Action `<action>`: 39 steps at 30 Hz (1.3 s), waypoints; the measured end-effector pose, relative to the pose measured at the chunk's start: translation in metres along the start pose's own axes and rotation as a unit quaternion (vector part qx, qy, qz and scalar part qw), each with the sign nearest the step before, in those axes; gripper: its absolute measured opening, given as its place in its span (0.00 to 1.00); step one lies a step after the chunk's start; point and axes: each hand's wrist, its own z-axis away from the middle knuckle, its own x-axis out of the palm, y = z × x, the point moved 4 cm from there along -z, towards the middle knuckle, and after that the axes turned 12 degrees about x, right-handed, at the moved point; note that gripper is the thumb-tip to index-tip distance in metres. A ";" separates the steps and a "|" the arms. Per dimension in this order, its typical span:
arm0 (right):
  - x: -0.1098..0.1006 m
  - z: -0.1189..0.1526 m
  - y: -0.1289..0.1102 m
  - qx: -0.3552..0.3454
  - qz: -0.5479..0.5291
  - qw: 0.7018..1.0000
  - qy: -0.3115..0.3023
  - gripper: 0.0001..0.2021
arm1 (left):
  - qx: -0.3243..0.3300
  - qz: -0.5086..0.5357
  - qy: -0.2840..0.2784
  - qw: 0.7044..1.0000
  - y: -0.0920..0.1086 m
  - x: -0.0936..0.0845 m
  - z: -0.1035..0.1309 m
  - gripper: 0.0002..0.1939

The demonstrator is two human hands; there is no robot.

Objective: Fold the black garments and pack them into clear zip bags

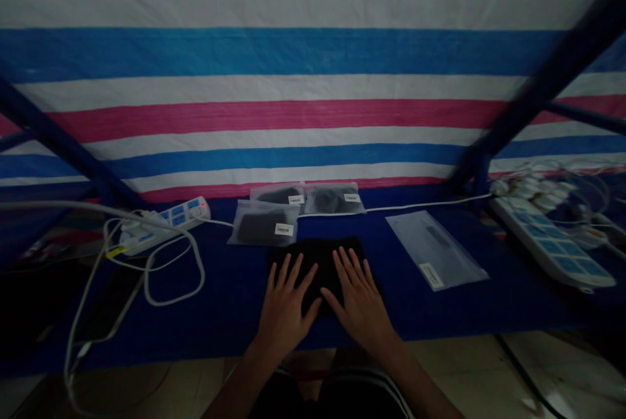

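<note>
A piece of black folded fabric [320, 249] lies flat on the blue surface in front of me. My left hand [288, 295] rests palm down on its left part, fingers spread. On its right part lies my right hand [357, 295], also flat with the fingers apart. Just beyond the fabric sits a clear bag with a dark item and a barcode label [264, 223]. Two similar labelled bags, a left one [278, 195] and a right one [335, 199], lie behind it. To the right is a flatter frosted bag [433, 249] with a white label.
At the left stands a white power strip [178, 214] with looping white cables [200, 269] and a phone [110, 305]. A larger power strip [552, 243] with several plugs is at the right. Blue frame bars [538, 93] and a striped sheet [313, 54] bound the back.
</note>
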 end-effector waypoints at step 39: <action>-0.026 0.053 0.031 -0.126 -0.081 0.977 -0.149 0.39 | -0.042 0.063 0.042 0.996 -0.008 -0.028 0.010 0.23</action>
